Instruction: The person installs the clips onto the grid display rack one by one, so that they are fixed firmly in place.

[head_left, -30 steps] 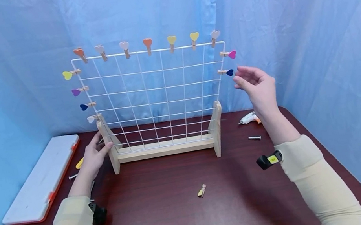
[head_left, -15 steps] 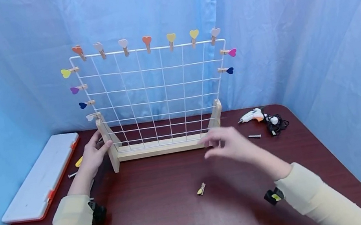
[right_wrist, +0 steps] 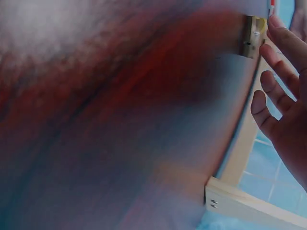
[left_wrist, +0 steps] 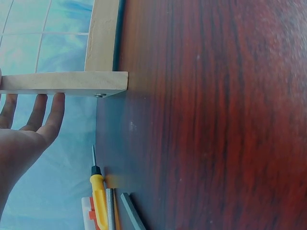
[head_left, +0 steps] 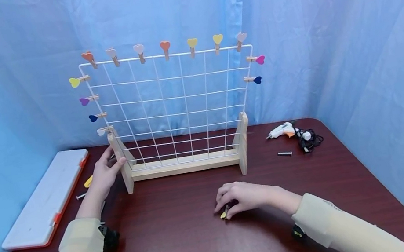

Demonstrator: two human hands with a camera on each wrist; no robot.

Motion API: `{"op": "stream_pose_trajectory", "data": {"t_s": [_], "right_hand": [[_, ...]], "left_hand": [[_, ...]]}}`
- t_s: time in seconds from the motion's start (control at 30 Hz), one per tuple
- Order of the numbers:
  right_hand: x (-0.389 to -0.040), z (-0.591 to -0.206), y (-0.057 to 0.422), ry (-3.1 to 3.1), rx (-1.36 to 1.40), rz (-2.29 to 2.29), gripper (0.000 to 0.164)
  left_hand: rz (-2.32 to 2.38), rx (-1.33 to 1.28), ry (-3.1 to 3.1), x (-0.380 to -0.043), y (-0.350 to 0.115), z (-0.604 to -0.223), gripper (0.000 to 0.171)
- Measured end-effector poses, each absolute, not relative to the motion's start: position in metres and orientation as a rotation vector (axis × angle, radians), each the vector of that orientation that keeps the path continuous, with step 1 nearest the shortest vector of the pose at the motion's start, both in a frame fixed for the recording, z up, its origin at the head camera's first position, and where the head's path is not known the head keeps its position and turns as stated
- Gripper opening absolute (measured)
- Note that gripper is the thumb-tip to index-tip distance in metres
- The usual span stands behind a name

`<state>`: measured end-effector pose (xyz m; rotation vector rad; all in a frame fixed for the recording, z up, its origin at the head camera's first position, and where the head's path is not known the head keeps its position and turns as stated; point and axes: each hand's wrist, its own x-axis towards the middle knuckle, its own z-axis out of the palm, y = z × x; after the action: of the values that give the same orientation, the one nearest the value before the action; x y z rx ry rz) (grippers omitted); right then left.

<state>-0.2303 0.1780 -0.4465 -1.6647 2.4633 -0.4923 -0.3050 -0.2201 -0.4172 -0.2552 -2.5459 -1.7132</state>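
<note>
A white wire grid (head_left: 185, 97) stands upright in a wooden stand (head_left: 185, 170). Heart-topped clothespins clip along its top and both sides, such as a dark blue one (head_left: 257, 80) on the right. My left hand (head_left: 103, 178) grips the stand's left upright (left_wrist: 62, 82), fingers on its outer face and thumb across its front edge. On the table lies a small wooden clothespin with a yellow heart (head_left: 223, 215). My right hand (head_left: 246, 195) hovers around it, thumb and fingers parted and loosely bent; the right wrist view shows the clothespin (right_wrist: 249, 38) beside the fingertips, contact unclear.
A white case (head_left: 45, 199) with orange latches lies at the left. Near it are a yellow-handled screwdriver (left_wrist: 99, 199) and a bolt (left_wrist: 110, 208). At the right sit a glue gun (head_left: 280, 130) with a black cord (head_left: 310, 140) and another bolt (head_left: 284, 154). Blue curtains surround the table.
My right hand has come down from beside the dark blue clothespin on the grid's right side to the yellow-heart clothespin on the table. My left hand stays on the upright.
</note>
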Motion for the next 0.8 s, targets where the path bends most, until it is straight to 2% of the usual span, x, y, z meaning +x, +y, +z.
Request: {"op": "stream_pose_trajectory", "data": {"t_s": [0.17, 0.57, 0.8], "right_hand": [[-0.232, -0.452, 0.173, 2.406, -1.661, -0.476, 0.026], [-0.232, -0.448, 0.177, 2.414, -1.641, -0.557, 0.021], [-0.236, -0.421, 0.195, 2.510, -1.572, -0.716, 0.012]], "left_hand": [[-1.692, -0.256, -2.546, -0.313, -0.224, -0.428, 0.072], [-1.702, -0.267, -2.536, -0.312, -0.224, -0.424, 0.072], [-1.718, -0.252, -2.540, -0.298, -0.216, -0.408, 0.074]]}}
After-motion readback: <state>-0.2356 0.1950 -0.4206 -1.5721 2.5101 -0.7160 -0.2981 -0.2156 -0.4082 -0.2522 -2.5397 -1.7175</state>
